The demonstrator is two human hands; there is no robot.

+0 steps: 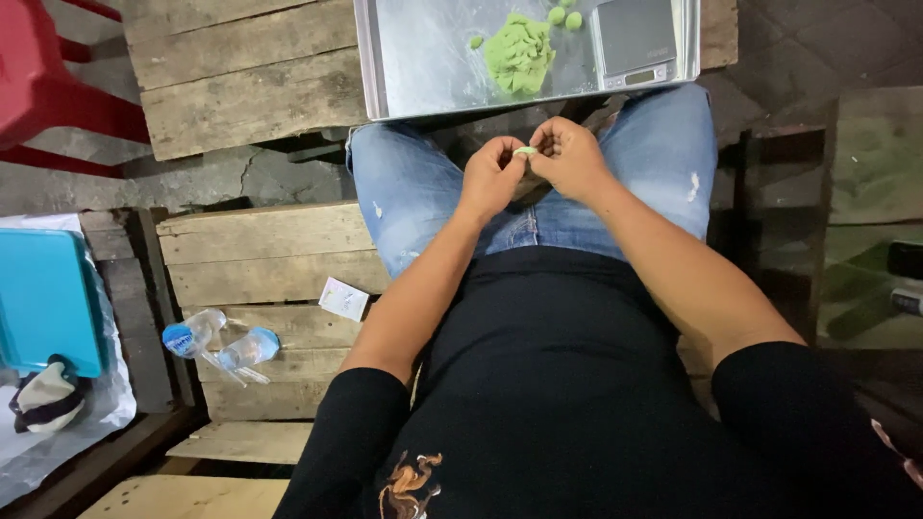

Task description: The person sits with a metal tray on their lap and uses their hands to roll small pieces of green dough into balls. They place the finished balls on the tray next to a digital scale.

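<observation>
Over the lap, just above the blue jeans (423,207), both hands meet fingertip to fingertip. Left hand (492,178) and right hand (574,159) are curled nearly closed, thumbs and forefingers pinching one small pale green dough piece (524,152) between them; other fingers tucked in. Piece is mostly hidden, so its shape can't be told exactly. Judgement: the step is shaping or rolling a small portion. To do it well, keep pressure light and even from both sides, turn the piece a little at a time, keep it over the lap or tray in case it slips. Squeezing too hard would likely flatten or smear it.

Left of the knees, a wooden pallet (260,259) carries two small plastic cups (216,344) lying on their sides and a small white packet (343,298). Teal tray (43,298) further left.

Beyond the knees, a metal tray (423,58) sits on the wooden desk (231,77). On it: the green dough lump (519,53), two small green balls (565,16) near it, apart from the lump, and a grey digital scale (636,40) at the right end. Red chair (43,77) at far left.
</observation>
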